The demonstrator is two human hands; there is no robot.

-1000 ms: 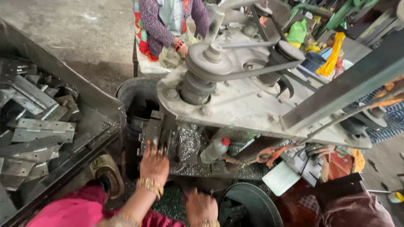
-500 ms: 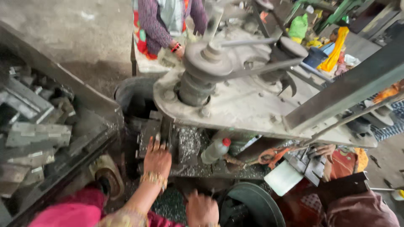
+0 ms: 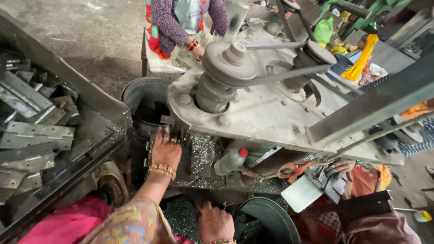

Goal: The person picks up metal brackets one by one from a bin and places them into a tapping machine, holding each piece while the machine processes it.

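Note:
My left hand point(image 3: 165, 152) reaches forward under the head of a grey belt-driven drilling machine point(image 3: 271, 113). It presses down on a flat metal hinge piece point(image 3: 153, 145) lying on the machine's work table, which is littered with metal shavings point(image 3: 202, 153). A bangle sits on that wrist. My right hand point(image 3: 216, 223) is low at the bottom of the view with its fingers curled, beside the rim of a dark round bin point(image 3: 266, 216). Whether it holds anything is hidden.
A sloped metal tray point(image 3: 90, 97) at the left holds several grey hinges point(image 3: 36, 133). A black bucket point(image 3: 138, 92) stands behind the work table. A plastic bottle with a red cap point(image 3: 229, 161) lies by the shavings. Another person point(image 3: 181, 22) sits beyond the machine; a co-worker's hand point(image 3: 343, 167) is at the right.
My left hand has slid forward, further under the machine head onto the hinge piece. My right hand has stayed in place.

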